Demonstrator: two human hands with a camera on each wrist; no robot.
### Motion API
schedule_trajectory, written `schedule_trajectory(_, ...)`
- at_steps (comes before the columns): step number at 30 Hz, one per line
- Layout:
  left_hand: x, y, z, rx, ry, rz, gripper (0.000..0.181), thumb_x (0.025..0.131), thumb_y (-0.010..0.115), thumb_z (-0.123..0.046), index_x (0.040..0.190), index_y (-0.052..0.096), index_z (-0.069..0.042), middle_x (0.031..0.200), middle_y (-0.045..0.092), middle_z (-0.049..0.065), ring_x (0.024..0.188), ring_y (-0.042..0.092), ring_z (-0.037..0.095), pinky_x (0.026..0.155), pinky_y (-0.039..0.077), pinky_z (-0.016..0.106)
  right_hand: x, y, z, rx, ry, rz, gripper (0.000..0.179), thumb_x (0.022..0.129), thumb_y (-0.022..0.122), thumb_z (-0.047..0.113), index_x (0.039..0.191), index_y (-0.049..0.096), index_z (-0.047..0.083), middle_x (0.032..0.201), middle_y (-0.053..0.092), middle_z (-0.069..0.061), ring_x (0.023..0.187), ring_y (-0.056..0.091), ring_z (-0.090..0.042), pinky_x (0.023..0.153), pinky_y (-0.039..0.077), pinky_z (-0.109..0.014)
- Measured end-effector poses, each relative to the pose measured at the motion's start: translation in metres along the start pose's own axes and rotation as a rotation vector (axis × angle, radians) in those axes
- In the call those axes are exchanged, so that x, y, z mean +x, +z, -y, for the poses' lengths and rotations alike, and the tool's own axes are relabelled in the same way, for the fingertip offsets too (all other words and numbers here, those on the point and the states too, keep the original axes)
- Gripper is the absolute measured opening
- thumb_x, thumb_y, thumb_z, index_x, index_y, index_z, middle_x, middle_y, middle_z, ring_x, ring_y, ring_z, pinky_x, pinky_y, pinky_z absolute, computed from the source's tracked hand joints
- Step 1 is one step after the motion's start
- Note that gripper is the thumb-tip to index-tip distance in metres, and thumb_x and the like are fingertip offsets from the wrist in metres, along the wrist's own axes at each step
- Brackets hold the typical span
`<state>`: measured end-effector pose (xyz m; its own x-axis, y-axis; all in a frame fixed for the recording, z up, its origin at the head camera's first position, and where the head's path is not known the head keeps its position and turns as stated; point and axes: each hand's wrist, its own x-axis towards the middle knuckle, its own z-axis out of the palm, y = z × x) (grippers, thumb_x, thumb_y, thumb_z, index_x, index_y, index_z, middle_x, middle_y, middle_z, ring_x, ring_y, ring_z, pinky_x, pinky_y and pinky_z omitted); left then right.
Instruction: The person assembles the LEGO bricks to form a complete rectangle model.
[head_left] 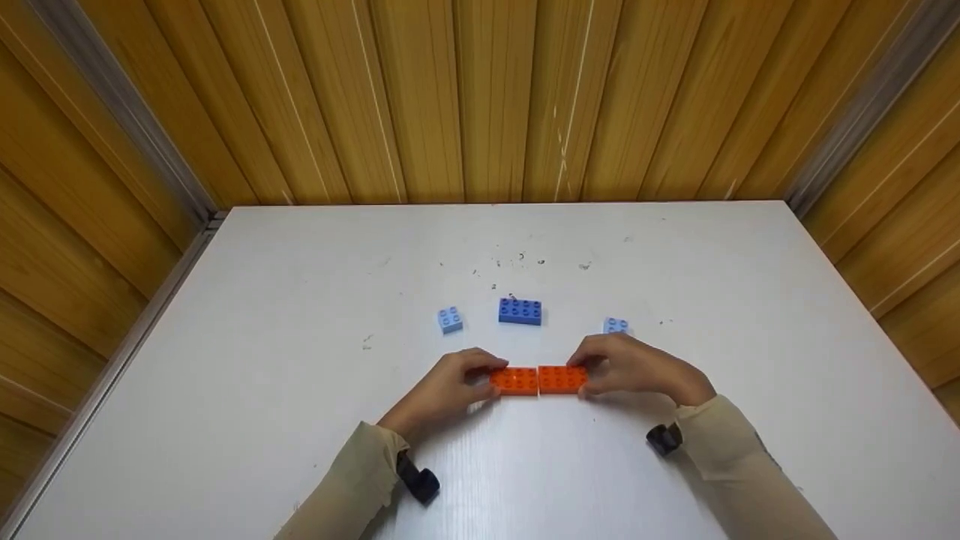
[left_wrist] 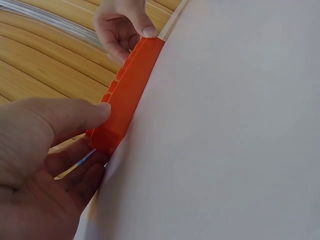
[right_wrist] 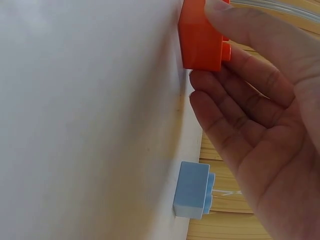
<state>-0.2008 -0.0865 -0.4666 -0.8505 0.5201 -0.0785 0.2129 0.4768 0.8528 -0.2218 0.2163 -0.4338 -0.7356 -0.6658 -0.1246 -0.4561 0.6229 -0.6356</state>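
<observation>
Two orange toy building bricks, studs up, lie end to end on the white table in the head view. My left hand pinches the left orange brick by its outer end, thumb on the near side and fingers on the far side. The right orange brick is pinched the same way by my right hand. A thin seam shows between the two bricks. In the right wrist view, the thumb presses the side of the orange brick, with the other fingers behind its end.
Beyond the hands stand a dark blue brick and a small light blue brick. Another light blue brick sits just past the right hand, partly covered by it. Wood-look panels border the white table.
</observation>
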Motion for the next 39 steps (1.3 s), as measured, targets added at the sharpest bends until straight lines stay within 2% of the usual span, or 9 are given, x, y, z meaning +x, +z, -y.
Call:
schedule_trajectory(7, 0.000, 0.001, 0.004, -0.019, 0.009, -0.015, 0.039, 0.089, 0.067, -0.014, 0.127, 0.063, -0.018, 0.123, 0.063, -0.006, 0.115, 0.055, 0.013, 0.107, 0.042, 0.036, 0.000, 0.000, 0.000, -0.008, -0.013, -0.006, 0.033, 0.079, 0.078, 0.021, 0.108, 0.069, 0.010, 0.106, 0.068, -0.001, 0.094, 0.060, -0.017, 0.086, 0.053, -0.030)
schedule_trajectory(12, 0.000, 0.002, 0.006, -0.051, 0.022, -0.029, 0.039, 0.088, 0.068, -0.013, 0.127, 0.063, -0.014, 0.125, 0.063, -0.001, 0.117, 0.055, 0.016, 0.107, 0.041, 0.037, -0.001, 0.001, -0.001, -0.005, -0.010, -0.022, 0.032, 0.078, 0.078, 0.020, 0.107, 0.070, 0.010, 0.103, 0.068, 0.001, 0.092, 0.060, -0.016, 0.085, 0.052, -0.028)
schedule_trajectory(19, -0.001, 0.004, 0.009, -0.035, 0.026, -0.053, 0.040, 0.087, 0.068, -0.014, 0.127, 0.063, -0.011, 0.126, 0.063, 0.004, 0.119, 0.056, 0.019, 0.108, 0.041, 0.039, 0.000, 0.002, -0.001, 0.004, -0.012, -0.021, 0.031, 0.077, 0.078, 0.019, 0.107, 0.070, 0.011, 0.103, 0.068, 0.001, 0.092, 0.060, -0.016, 0.084, 0.052, -0.028)
schedule_trajectory(31, -0.001, 0.005, 0.009, -0.075, 0.018, -0.074, 0.038, 0.087, 0.069, -0.015, 0.125, 0.064, -0.014, 0.124, 0.064, 0.002, 0.119, 0.056, 0.020, 0.106, 0.042, 0.040, 0.001, 0.003, 0.000, -0.002, -0.005, -0.008, 0.033, 0.078, 0.078, 0.023, 0.108, 0.069, 0.012, 0.105, 0.068, 0.001, 0.092, 0.058, -0.014, 0.085, 0.052, -0.028)
schedule_trajectory(39, -0.001, 0.006, 0.011, -0.068, 0.026, -0.081, 0.039, 0.087, 0.069, -0.015, 0.125, 0.064, -0.014, 0.125, 0.064, 0.002, 0.119, 0.056, 0.019, 0.106, 0.042, 0.040, 0.000, 0.001, -0.003, -0.007, -0.059, -0.026, 0.032, 0.079, 0.078, 0.020, 0.108, 0.069, 0.011, 0.104, 0.068, 0.000, 0.091, 0.060, -0.015, 0.084, 0.053, -0.028)
